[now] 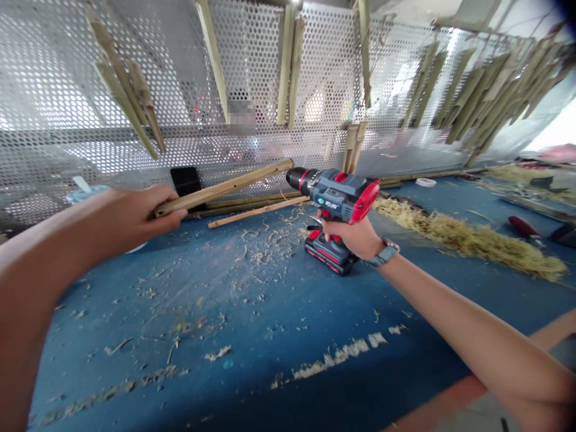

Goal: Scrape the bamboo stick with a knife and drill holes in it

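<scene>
My left hand (155,207) grips a slim bamboo stick (234,183) near its lower end, fingers closed around it. The stick slants up to the right, and a small dark hole or mark shows on its side. In my right hand (353,237) is a blue-grey and red cordless drill (335,195), held by its handle, with a battery at the base. Its black chuck points left and lies close to the stick's far end. Whether the bit is inside the bamboo or touching it, I cannot tell. A watch (382,253) sits on my right wrist.
Shavings litter the blue tabletop (252,360). A black phone (185,180) leans against the perforated metal screen (256,72), where bamboo pieces (477,102) hang. Behind the drill lies a thin bamboo strip (256,213). To the right are pale fibres (468,237) and a red-handled tool (522,227).
</scene>
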`<action>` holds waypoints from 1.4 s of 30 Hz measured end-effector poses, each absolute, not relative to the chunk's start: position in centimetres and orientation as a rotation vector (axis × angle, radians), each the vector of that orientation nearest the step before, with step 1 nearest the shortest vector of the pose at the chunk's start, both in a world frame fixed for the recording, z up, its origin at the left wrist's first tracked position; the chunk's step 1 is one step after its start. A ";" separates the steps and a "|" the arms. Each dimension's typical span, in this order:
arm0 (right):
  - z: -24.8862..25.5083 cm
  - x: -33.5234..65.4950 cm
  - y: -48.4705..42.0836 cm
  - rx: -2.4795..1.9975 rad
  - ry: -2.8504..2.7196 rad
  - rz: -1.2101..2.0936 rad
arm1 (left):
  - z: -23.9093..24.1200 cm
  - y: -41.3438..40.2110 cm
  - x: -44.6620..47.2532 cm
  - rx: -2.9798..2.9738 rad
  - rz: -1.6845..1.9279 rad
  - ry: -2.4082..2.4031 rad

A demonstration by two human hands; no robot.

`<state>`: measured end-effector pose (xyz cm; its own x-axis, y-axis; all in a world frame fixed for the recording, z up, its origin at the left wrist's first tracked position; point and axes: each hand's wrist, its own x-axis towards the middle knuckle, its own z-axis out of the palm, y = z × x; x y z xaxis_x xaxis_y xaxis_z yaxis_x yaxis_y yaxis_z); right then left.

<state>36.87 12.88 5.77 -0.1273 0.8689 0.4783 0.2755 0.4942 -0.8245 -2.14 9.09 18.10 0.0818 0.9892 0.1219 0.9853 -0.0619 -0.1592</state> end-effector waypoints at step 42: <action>4.4 38.5 14.7 -0.878 -1.501 0.853 | 16.8 11.3 -4.9 -2.194 -0.038 -1.963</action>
<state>38.50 14.68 4.40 -0.0786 0.8882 0.4526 0.0657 0.4577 -0.8867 -4.89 11.33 16.75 0.1189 0.9816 0.1497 0.9866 -0.0998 -0.1292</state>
